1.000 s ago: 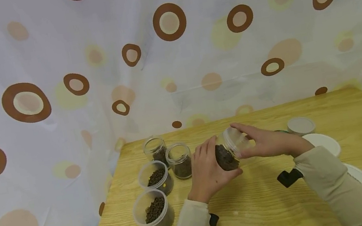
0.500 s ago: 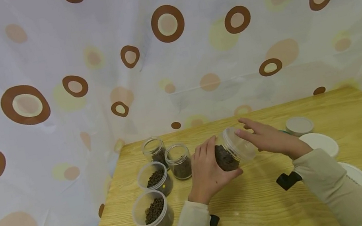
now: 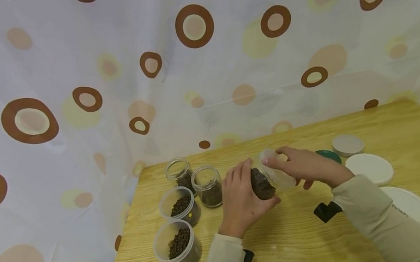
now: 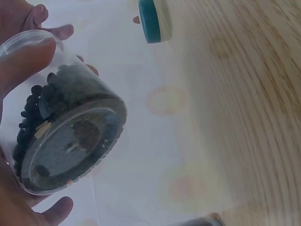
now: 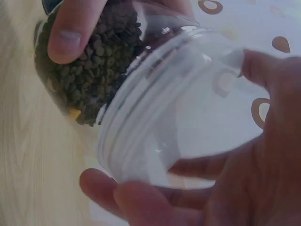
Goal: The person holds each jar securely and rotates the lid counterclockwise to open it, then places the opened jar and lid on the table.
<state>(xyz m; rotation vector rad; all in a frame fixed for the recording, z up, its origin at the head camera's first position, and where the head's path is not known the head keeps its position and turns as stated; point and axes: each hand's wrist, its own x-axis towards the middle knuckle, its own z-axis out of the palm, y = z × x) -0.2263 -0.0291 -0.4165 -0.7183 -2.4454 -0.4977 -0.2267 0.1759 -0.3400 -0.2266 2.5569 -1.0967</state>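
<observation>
In the head view my left hand grips a clear jar, tilted so that its mouth points up and right. Dark brown pellets fill its lower part, with a yellowish piece among them. The left wrist view shows the round base of the jar above the table. Over the mouth sits a translucent lid. My right hand holds this lid, with the thumb on one side and the fingers curled at the opposite edge. Whether the lid sits tight cannot be told.
Left of my hands stand two uncovered glass jars and two uncovered plastic tubs, all holding dark pellets. At right lie a teal lid, a grey lid and two white lids. A patterned curtain surrounds the wooden table.
My right hand lifted partly off the lid, its fingers straightening, then came back round it with a new grip. The left hand and jar stay nearly in place. More of the teal lid shows.
</observation>
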